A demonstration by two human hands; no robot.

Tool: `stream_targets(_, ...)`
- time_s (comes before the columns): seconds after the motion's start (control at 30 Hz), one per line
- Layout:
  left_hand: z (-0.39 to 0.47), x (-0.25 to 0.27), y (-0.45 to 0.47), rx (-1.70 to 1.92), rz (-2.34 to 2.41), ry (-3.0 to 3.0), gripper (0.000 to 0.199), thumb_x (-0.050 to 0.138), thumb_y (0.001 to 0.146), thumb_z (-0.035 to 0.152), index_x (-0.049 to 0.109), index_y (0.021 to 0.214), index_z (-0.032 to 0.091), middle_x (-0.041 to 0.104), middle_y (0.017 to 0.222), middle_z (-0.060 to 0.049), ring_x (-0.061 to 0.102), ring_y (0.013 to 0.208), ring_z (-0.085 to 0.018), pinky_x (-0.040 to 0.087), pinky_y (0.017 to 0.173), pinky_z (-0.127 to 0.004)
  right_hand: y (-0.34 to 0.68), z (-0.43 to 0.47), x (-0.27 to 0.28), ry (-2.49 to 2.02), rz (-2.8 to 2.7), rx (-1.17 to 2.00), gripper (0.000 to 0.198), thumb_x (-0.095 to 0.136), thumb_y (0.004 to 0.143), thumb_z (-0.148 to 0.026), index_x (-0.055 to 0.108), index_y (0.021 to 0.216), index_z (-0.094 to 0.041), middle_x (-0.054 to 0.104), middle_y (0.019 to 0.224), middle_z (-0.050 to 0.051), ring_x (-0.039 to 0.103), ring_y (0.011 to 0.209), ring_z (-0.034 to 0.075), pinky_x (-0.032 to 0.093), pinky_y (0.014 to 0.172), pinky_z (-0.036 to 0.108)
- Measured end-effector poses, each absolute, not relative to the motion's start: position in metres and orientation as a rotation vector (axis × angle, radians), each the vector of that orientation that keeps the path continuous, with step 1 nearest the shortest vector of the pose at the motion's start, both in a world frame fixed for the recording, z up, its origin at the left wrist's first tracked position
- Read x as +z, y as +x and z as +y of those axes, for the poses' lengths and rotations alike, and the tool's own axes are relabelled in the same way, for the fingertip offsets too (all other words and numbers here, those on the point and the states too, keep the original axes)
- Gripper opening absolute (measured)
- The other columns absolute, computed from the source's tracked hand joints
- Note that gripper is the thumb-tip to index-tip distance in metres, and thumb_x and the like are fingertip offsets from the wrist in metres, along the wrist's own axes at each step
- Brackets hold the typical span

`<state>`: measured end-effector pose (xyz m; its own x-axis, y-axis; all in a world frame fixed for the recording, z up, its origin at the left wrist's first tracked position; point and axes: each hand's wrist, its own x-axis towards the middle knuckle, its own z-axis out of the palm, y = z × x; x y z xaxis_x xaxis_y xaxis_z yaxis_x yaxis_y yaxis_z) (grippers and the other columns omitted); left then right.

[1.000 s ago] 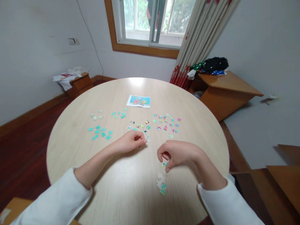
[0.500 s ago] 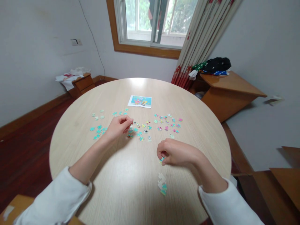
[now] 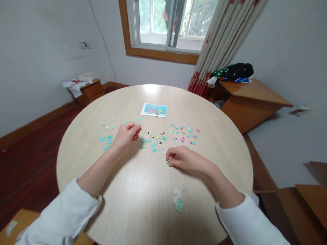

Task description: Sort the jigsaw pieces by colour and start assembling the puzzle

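My right hand [image 3: 187,159] pinches a small jigsaw piece [image 3: 168,162] just above the table, close to the near edge of the middle group of loose jigsaw pieces [image 3: 153,145]. Over the left side of that group hovers my left hand [image 3: 127,136], its thumb and fingers pressed together. Whether anything is between those fingertips is hidden. Nearer to me lies a short strip of joined jigsaw pieces [image 3: 177,199], pale at the top and turquoise and yellow-green lower down. A picture card [image 3: 154,110] with cartoon figures lies flat beyond the pieces.
On the round wooden table [image 3: 133,204], turquoise pieces [image 3: 109,142] and pale pieces [image 3: 107,128] lie to the left. Pink and mixed pieces [image 3: 182,139] are to the right. A wooden cabinet [image 3: 251,102] with cloth on top stands beyond the table's right edge.
My right hand has moved left and away from me with the jigsaw piece, toward the middle group. My left hand has drawn back slightly to the left. The joined strip stays put.
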<state>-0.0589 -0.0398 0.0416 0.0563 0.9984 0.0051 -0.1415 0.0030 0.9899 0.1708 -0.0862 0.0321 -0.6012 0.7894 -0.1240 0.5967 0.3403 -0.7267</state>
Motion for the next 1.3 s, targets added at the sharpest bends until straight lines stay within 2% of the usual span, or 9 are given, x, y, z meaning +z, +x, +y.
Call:
stream_targets(0.07, -0.039, 0.041, -0.059, 1.228, 1.068, 1.128, 0.027, 0.066, 0.066, 0.033, 0.05, 0.055, 0.015, 0.034, 0.043, 0.007, 0.03, 0.041, -0.005, 0.022, 0.04, -0.019, 0.169, -0.081, 0.025, -1.257, -2.176, 1.053, 0.016, 0.055, 0.076, -0.014, 0.064, 0.089, -0.017, 0.063, 0.073, 0.001, 0.055, 0.067, 0.011, 0.04, 0.063, 0.023)
stream_targets(0.13, -0.039, 0.04, -0.059, 1.226, 1.068, 1.124, 0.026, 0.066, 0.066, 0.033, 0.05, 0.055, 0.015, 0.035, 0.043, 0.007, 0.03, 0.04, -0.005, 0.022, 0.04, -0.019, 0.169, -0.074, 0.018, -1.3, -2.037, 0.962, 0.013, 0.054, 0.078, -0.018, 0.065, 0.086, -0.016, 0.066, 0.078, 0.003, 0.058, 0.072, 0.013, 0.042, 0.067, 0.025)
stream_targets(0.23, -0.039, 0.04, -0.059, 1.228, 1.062, 1.127, 0.026, 0.066, 0.065, 0.033, 0.05, 0.055, 0.015, 0.035, 0.043, 0.007, 0.03, 0.04, -0.005, 0.022, 0.04, -0.019, 0.169, -0.065, 0.009, -1.342, -1.874, 0.861, 0.01, 0.056, 0.077, -0.02, 0.065, 0.077, -0.016, 0.067, 0.075, 0.004, 0.059, 0.071, 0.014, 0.044, 0.068, 0.028)
stream_targets(0.53, -0.039, 0.04, -0.058, 1.221, 1.067, 1.154, 0.026, 0.065, 0.067, 0.035, 0.05, 0.056, 0.016, 0.034, 0.043, 0.007, 0.03, 0.04, -0.005, 0.022, 0.04, -0.019, 0.163, -0.055, -0.004, -1.388, -1.79, 0.839, 0.005, 0.06, 0.073, -0.02, 0.064, 0.071, -0.018, 0.068, 0.073, 0.003, 0.062, 0.068, 0.014, 0.047, 0.069, 0.03)
stream_targets(0.83, -0.04, 0.041, -0.058, 1.262, 1.04, 1.146, 0.027, 0.064, 0.065, 0.033, 0.046, 0.054, 0.017, 0.035, 0.045, 0.007, 0.03, 0.041, -0.005, 0.021, 0.04, -0.02, 0.16, -0.054, -0.002, -1.446, -1.868, 0.735, 0.004, 0.059, 0.072, -0.017, 0.063, 0.072, -0.016, 0.063, 0.067, 0.001, 0.057, 0.063, 0.013, 0.043, 0.062, 0.026)
stream_targets(1.2, -0.042, 0.044, -0.057, 1.258, 1.045, 1.169, 0.031, 0.063, 0.066, 0.034, 0.041, 0.053, 0.017, 0.034, 0.047, 0.006, 0.029, 0.041, -0.004, 0.022, 0.04, -0.019, 0.159, -0.052, -0.001, -1.459, -1.987, 0.581, 0.008, 0.057, 0.07, -0.01, 0.057, 0.071, -0.018, 0.055, 0.064, -0.002, 0.05, 0.064, 0.012, 0.037, 0.065, 0.025)
stream_targets(1.3, -0.041, 0.043, -0.057, 1.261, 1.045, 1.158, 0.031, 0.064, 0.067, 0.032, 0.04, 0.052, 0.017, 0.034, 0.047, 0.006, 0.029, 0.041, -0.004, 0.022, 0.04, -0.018, 0.159, -0.055, 0.0, -1.407, -1.969, 0.629, 0.006, 0.057, 0.072, -0.012, 0.057, 0.072, -0.017, 0.051, 0.064, -0.003, 0.047, 0.064, 0.012, 0.036, 0.064, 0.025)
